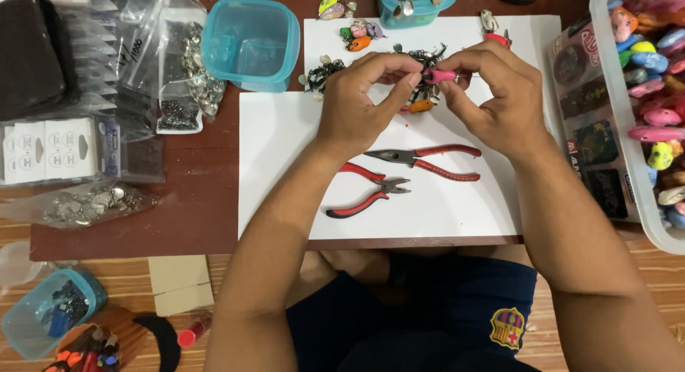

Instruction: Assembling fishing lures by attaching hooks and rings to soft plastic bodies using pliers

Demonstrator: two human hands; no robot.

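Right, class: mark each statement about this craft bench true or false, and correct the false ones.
1. Both hands hold a small pink piece between their fingertips. True: the left hand and right hand pinch the pink piece together.
2. Two red-handled pliers lie on the white sheet. True: the second pair lies just below the first.
3. The right hand grips a pair of pliers. False: both pliers lie untouched on the sheet.
4. The teal tub near the left hand is packed with beads. False: it looks empty.
5. A clear bin of colourful pieces stands at the right. True.
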